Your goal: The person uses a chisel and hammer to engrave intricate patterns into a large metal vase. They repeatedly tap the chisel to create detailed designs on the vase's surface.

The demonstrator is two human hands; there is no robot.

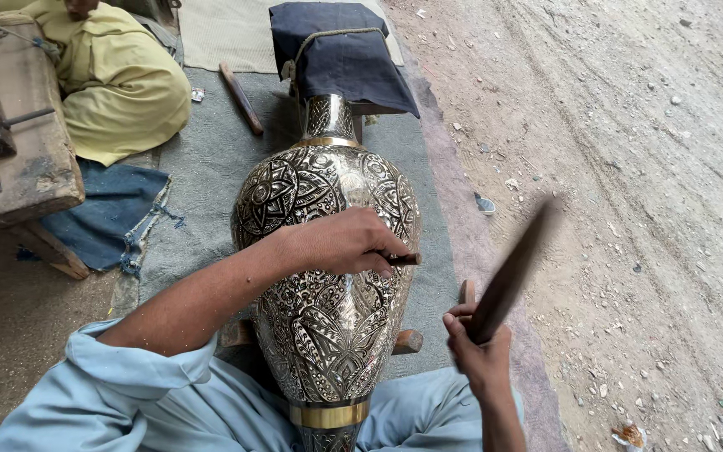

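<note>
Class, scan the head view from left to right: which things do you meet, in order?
Wooden workbench → yellow garment → left hand on the engraved metal vase → right hand → blurred wooden mallet → dirt ground.

The vase [328, 268] lies lengthwise before me on the mat [211, 159], neck far. My left hand [345, 243] rests on it; my right hand [479, 351] is near right, stick [512, 272] raised. A wooden bench [10, 159] stands far left.

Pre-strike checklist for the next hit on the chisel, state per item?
1. Left hand grips chisel: ok.
2. Chisel tip seated on vase: cannot tell, hand hides it.
3. Right hand holds wooden striker, raised: ok, blurred.
4. Vase lying steady on wooden rest: ok.
5. Neck propped under dark cloth: ok.
6. Other person's yellow garment away from swing: ok.
</note>
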